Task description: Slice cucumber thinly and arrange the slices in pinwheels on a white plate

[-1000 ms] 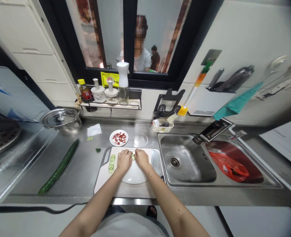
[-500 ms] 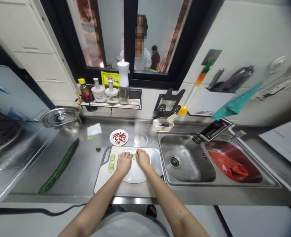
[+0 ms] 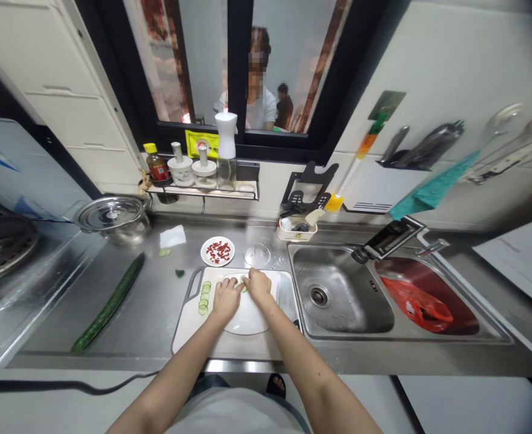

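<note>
A white plate (image 3: 246, 325) lies on the pale cutting board (image 3: 187, 331), with both my hands over its far part. My right hand (image 3: 260, 286) is closed, its fingertips pinching a small cucumber slice (image 3: 244, 287) at the plate's far edge. Beside it, my left hand (image 3: 226, 299) rests on the plate, fingers spread and thumb side reaching to that slice. To its left a row of overlapping cucumber slices (image 3: 204, 299) lies on the board. A knife blade (image 3: 286, 294) shows at the board's right side, partly hidden by my right arm.
A whole cucumber (image 3: 109, 307) lies left on the steel counter. Behind the board stands a small plate of red pieces (image 3: 217, 251). A lidded pot (image 3: 114, 220) is back left, the double sink (image 3: 342, 328) right. A person (image 3: 259, 99) shows in the window.
My right hand has shifted slightly left and its fingers have closed in on the slice, nearer my left hand. My left hand has hardly moved.
</note>
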Motion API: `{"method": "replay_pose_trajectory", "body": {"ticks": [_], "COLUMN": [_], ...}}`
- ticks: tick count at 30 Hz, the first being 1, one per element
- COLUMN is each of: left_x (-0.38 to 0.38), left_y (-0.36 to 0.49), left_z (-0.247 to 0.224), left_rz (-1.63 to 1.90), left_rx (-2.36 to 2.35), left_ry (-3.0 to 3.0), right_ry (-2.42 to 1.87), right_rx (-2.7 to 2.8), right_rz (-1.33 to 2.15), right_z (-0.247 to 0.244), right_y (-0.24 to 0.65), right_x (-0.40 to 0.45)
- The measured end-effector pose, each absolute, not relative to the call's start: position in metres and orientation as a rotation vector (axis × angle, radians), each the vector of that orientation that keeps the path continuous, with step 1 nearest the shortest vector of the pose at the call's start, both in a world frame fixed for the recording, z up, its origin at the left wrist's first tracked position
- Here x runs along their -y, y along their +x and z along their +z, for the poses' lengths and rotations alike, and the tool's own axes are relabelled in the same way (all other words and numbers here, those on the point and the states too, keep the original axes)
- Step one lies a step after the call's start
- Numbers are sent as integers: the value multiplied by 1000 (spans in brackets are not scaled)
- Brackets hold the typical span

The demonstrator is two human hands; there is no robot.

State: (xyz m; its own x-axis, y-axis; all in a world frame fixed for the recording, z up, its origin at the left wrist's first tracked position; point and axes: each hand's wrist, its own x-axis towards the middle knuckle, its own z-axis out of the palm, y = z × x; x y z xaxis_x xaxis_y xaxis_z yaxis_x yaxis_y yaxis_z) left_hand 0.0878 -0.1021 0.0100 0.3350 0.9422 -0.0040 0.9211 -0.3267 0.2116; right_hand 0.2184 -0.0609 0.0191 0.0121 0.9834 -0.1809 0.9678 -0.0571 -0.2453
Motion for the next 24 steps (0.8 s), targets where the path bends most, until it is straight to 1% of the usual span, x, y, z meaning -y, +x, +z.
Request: {"method": "replay_pose_trajectory", "body": {"ticks": [11, 24], "left_x": [100, 98], "left_y": [86, 83], "left_z": [9, 6], "left_rz": [162, 143], "left_rx": [-1682, -1662], "left_ry": [2441, 2458], "right_ry": [-2175, -2178], "right_rx": [2128, 2135], "right_rz": [529, 485], "right_z": [17, 14], "right_y": [224, 232], "right_x": [60, 74]}}
